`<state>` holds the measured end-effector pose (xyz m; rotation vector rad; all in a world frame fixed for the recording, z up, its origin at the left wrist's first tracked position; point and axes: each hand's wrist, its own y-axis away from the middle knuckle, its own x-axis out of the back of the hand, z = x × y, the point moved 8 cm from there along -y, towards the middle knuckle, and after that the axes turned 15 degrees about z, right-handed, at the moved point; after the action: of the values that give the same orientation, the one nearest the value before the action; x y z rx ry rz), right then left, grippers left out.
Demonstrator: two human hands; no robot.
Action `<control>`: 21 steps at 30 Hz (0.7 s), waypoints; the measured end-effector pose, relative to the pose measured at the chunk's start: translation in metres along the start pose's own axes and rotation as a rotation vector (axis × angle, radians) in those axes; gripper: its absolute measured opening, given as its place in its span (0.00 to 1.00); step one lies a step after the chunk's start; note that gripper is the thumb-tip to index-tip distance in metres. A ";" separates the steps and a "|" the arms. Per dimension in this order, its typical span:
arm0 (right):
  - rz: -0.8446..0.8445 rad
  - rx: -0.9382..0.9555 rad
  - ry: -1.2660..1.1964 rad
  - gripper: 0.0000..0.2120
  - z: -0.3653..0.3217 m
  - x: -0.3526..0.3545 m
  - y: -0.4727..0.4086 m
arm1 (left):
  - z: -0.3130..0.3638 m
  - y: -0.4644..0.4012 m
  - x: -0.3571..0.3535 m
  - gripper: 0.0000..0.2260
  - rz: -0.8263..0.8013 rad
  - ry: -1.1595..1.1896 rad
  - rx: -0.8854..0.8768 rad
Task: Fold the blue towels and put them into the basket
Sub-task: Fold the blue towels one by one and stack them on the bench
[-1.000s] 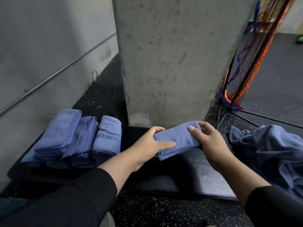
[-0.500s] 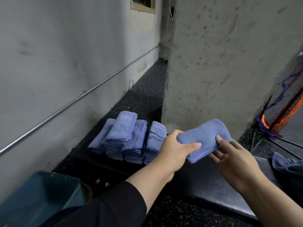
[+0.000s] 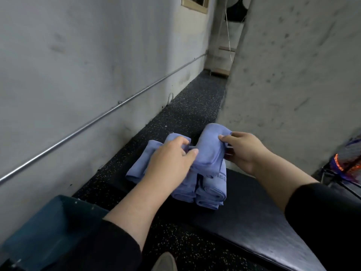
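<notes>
At the lower left sits the blue basket (image 3: 48, 229) on the floor, apparently holding no towels yet. Your left hand (image 3: 172, 161) reaches over the row of folded towels (image 3: 207, 184) on the tabletop (image 3: 254, 212); its grip is closed, thumb and fingers pinching the left edge of the folded towel (image 3: 210, 147) you carry. Your right hand (image 3: 244, 151) takes the opposite edge, fingers curled over the top, thumb hidden beneath. The towel is held just above the right end of the row, touching or nearly touching it; which cannot be told.

Step in hand, as judged: stacking a finished fold on the pile, ahead of transfer to the basket. Next move: lower the towel squarely, release both grips together so the fold does not spring open, then gather the row for the basket.

The tabletop is a dark padded bench. The floor (image 3: 195, 106) is black speckled rubber. A grey wall with a metal rail (image 3: 97, 122) runs left; a concrete pillar (image 3: 293, 75) stands right.
</notes>
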<state>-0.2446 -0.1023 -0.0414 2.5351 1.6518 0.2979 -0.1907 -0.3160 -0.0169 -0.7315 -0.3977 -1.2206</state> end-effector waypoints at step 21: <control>-0.116 0.741 0.863 0.21 0.019 -0.045 -0.009 | -0.035 -0.019 -0.068 0.24 -0.317 -0.452 -0.257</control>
<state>-0.2666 -0.1396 -0.0665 3.0116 2.5863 1.0653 -0.2333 -0.2957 -0.0802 -1.2073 -0.7593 -1.4162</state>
